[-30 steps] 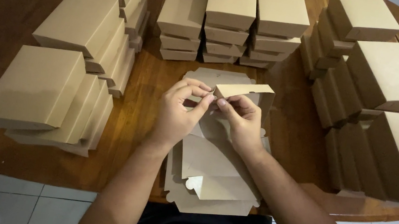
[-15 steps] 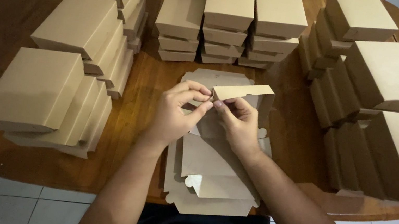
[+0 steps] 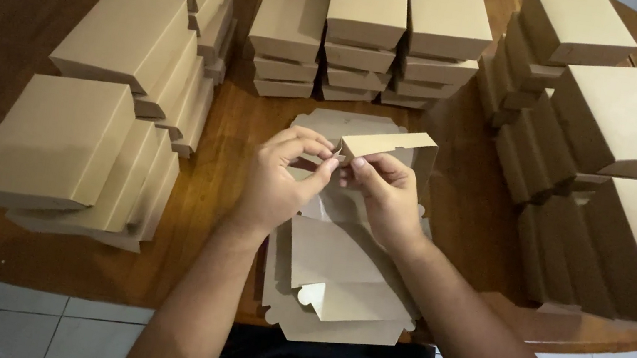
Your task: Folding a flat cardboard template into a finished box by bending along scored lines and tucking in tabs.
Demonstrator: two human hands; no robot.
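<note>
With my left hand and right hand pinching a flap of the flat box blank near the table's front edge, I judge I'm mid-fold, needing a firm crease next.

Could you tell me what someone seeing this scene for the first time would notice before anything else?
Most striking are the stacks of folded brown cardboard boxes ringing the round wooden table on the left, far and right sides. At the centre, the left hand and right hand pinch a raised cardboard flap between their fingertips, above a pile of flat unfolded box blanks at the near edge.
</note>
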